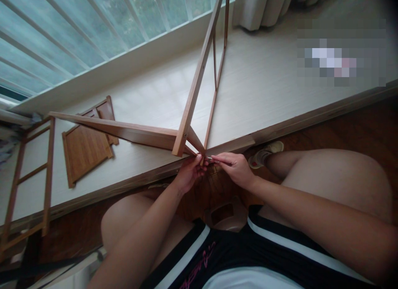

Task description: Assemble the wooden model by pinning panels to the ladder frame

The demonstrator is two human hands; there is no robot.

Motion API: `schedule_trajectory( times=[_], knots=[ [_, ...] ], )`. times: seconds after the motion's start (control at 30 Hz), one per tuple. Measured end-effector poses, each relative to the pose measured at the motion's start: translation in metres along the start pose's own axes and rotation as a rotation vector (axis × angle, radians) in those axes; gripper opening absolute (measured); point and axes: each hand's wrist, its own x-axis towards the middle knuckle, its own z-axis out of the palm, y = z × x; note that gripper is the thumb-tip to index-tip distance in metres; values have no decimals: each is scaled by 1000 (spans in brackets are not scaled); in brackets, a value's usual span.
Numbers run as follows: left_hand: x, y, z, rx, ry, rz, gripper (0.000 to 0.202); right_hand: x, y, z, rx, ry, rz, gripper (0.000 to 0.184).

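Observation:
A partly joined wooden frame [193,90] stands on the pale window ledge, its long side board [133,132] reaching left to a ladder-like end. My left hand [189,173] is closed around the lower corner of the frame at the ledge's front edge. Just right of that corner, my right hand [235,168] pinches a thin metal piece [209,158], its tip against or very near the wood. Whether it is a screw or a hex key is too small to tell. A screw head [185,136] shows on the nearer upright.
Two brown wooden panels [88,150] lie overlapped on the ledge [258,94], left of the frame. The ladder-like end [49,173] overhangs the ledge at far left. Behind are a barred window [124,27] and a curtain [261,9]. A blurred-out patch covers the right part.

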Motion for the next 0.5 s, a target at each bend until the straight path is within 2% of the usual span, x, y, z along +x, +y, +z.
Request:
schedule_trajectory(
  times=[0.13,0.3,0.5],
  knots=[
    [0,0,0,-1,3,-3,50,0,2,0,-71,-9,12,28],
    [1,0,0,6,6,2,49,1,2,0,-96,-19,108,28],
    [1,-1,0,19,13,6,49,7,-1,4,600,-154,695,38]
  ],
)
